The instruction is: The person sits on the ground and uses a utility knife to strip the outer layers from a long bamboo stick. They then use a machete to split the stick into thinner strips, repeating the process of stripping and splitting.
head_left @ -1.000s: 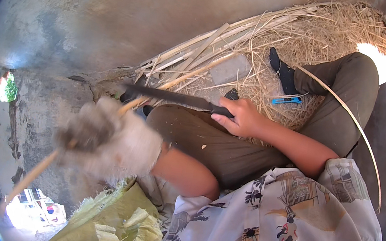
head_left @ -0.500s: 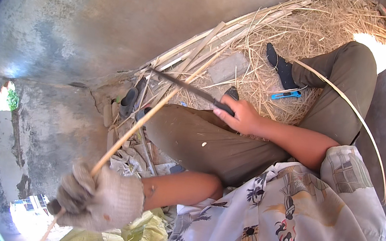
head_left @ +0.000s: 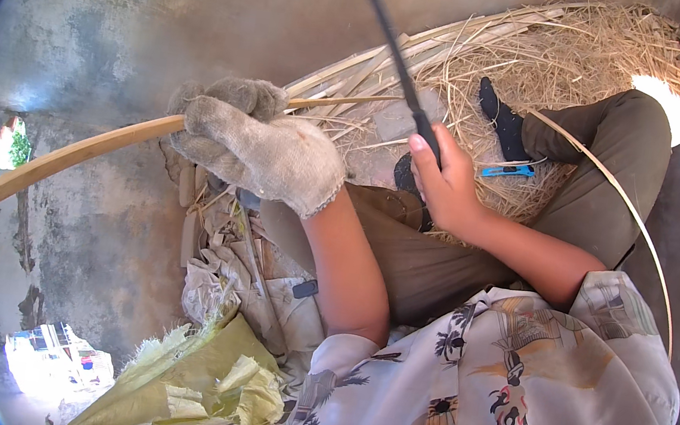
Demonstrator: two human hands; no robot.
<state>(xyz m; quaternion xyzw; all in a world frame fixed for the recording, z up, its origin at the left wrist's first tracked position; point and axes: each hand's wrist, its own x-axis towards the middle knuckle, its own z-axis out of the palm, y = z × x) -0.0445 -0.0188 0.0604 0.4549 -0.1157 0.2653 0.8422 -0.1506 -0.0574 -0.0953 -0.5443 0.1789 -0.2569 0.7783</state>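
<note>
My left hand (head_left: 259,140), in a dirty grey-white knit glove, is closed around a long, pale strip (head_left: 88,153) that looks like split bamboo. The strip's thick, squared end juts out to the left, and its thinner length passes out of the glove to the right toward the wall's foot. My bare right hand (head_left: 452,189) grips the black handle of a long, narrow knife (head_left: 394,46). Its dark blade tilts up and to the left, apart from the strip. Beyond the right hand, a blue utility knife (head_left: 507,172) lies by my socked foot (head_left: 501,118).
Shavings and thin strips (head_left: 570,58) cover the floor along the concrete wall (head_left: 158,22). A grey block (head_left: 408,119) lies among them. One bent strip (head_left: 628,205) arches over my right leg. A torn yellow-green sack (head_left: 184,391) and pale cloth lie at lower left.
My gloved left hand has moved up and away from me, and the strip's thick end now points left. My right hand has swung the knife blade upward, off the strip.
</note>
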